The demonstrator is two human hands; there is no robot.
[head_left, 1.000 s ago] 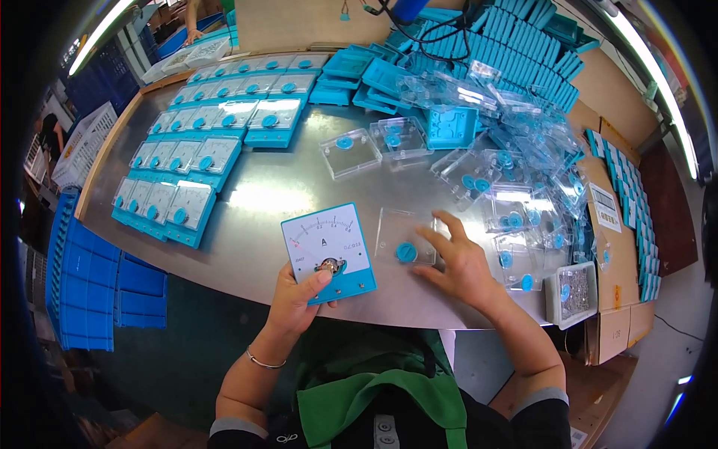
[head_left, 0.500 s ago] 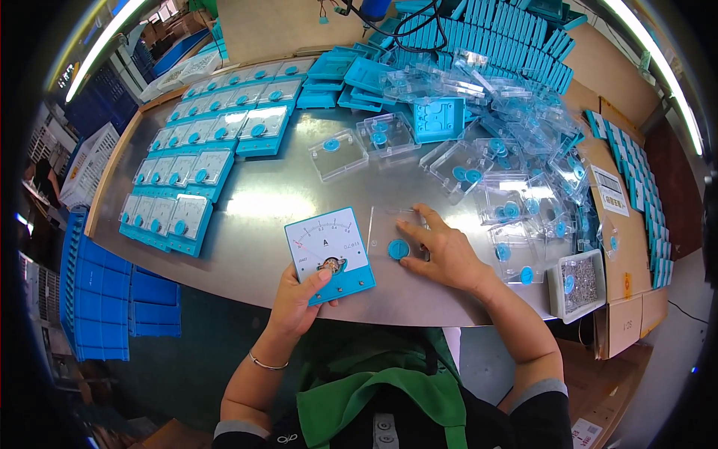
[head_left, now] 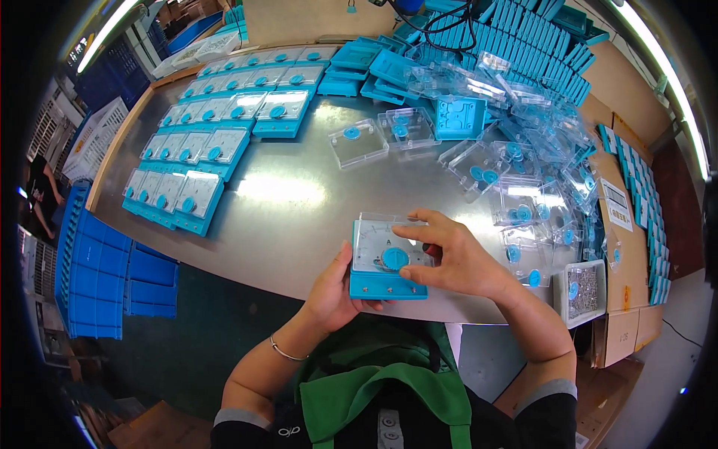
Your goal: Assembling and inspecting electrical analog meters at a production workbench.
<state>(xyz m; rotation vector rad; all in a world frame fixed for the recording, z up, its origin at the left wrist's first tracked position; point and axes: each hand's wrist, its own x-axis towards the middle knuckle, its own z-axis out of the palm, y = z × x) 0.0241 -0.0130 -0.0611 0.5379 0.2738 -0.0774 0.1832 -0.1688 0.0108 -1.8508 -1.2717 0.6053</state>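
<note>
My left hand [head_left: 333, 290] grips a panel meter [head_left: 389, 289] with a blue base and a white dial face, held by its left and lower side near the table's front edge. Over the dial lies a clear plastic cover [head_left: 370, 241] with a round blue knob [head_left: 395, 259]. Thumb and fingers of my right hand [head_left: 464, 258] hold this cover at its right side and upper edge. A small dark and red object [head_left: 431, 250] shows under the right palm; its kind is unclear. Whether the cover is fully seated cannot be seen.
Rows of covered meters [head_left: 224, 146] stand at the left. Loose clear covers [head_left: 523, 202] pile up at the right, with blue bases [head_left: 374, 67] behind. A white tray of small metal parts [head_left: 585, 292] sits at the right edge, beside cardboard [head_left: 622, 277] bearing more meters [head_left: 651, 202].
My left hand has brought the meter rightward and turned it straighter. The clear cover, earlier on the table under my right hand, is now over the dial. The view has shifted slightly.
</note>
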